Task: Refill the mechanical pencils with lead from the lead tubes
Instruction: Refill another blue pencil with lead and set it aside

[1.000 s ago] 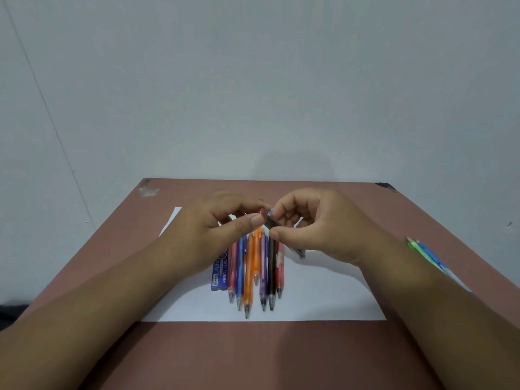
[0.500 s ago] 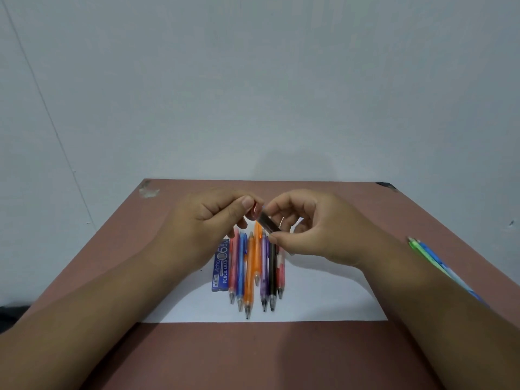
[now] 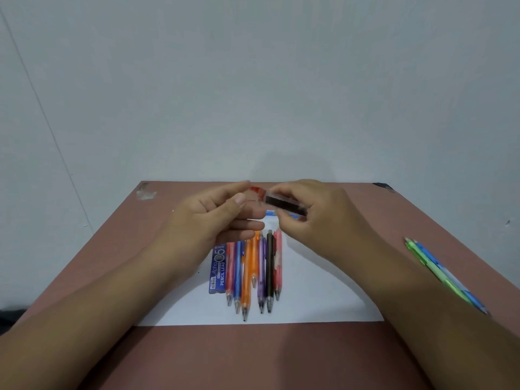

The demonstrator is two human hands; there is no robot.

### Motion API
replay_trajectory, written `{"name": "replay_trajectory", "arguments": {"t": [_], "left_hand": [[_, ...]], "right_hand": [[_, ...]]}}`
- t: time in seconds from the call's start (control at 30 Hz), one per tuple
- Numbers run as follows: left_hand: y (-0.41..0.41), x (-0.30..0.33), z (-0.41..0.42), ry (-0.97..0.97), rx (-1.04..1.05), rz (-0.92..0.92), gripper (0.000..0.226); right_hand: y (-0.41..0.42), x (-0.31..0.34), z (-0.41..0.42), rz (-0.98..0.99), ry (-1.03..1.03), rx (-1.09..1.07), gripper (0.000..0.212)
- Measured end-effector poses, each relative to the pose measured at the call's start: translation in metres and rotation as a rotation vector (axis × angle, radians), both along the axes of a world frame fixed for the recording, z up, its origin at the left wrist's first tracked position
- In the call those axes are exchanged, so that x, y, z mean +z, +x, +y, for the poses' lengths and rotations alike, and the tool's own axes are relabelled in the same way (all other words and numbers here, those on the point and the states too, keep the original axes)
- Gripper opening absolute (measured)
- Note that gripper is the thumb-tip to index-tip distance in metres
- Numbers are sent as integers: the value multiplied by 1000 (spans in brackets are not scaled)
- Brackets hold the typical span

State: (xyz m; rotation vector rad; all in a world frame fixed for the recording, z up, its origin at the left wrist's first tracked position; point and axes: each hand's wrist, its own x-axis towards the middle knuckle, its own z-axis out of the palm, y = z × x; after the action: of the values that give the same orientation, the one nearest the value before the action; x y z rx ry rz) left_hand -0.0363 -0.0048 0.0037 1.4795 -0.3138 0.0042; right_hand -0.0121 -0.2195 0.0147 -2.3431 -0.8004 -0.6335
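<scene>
My right hand (image 3: 312, 218) grips a clear lead tube (image 3: 284, 203) with dark leads inside, held nearly level above the table, its red cap (image 3: 256, 190) pointing left. My left hand (image 3: 213, 220) is beside the cap with its palm turned toward the tube, fingers loosely extended and holding nothing; its index fingertip is close to the cap. Below the hands, several mechanical pencils (image 3: 253, 271) in pink, blue, orange, purple and black lie side by side on a white sheet of paper (image 3: 323, 299), tips toward me. A blue lead tube (image 3: 218, 270) lies left of them.
A green and a blue pencil (image 3: 425, 263) lie on the brown table (image 3: 253, 358) to the right, partly under my right forearm. A small blue object (image 3: 271, 212) shows behind the hands. A white wall stands at the table's far edge.
Both hands have risen from the pencils. My right hand has tipped the tube to nearly level. My left hand has released its pinch at the cap and opened its palm.
</scene>
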Motion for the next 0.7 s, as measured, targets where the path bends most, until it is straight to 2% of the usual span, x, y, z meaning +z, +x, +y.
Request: {"name": "replay_trajectory", "arguments": {"t": [0.07, 0.17, 0.27, 0.37, 0.47, 0.7], "left_hand": [[0, 2, 0, -66, -32, 62, 46], [-1, 3, 2, -121, -68, 109, 46], [-2, 3, 2, -139, -106, 139, 47], [-2, 3, 2, -155, -144, 165, 48], [0, 1, 2, -175, -157, 186, 50], [4, -3, 5, -275, -309, 340, 69]], "right_hand": [[1, 2, -2, 8, 94, -91, 27], [2, 4, -4, 174, 406, -178, 29], [3, 5, -4, 345, 664, -156, 38], [5, 5, -1, 414, 791, -141, 36], [8, 2, -3, 361, 732, -148, 33], [9, -1, -6, -224, 68, -122, 44]]}}
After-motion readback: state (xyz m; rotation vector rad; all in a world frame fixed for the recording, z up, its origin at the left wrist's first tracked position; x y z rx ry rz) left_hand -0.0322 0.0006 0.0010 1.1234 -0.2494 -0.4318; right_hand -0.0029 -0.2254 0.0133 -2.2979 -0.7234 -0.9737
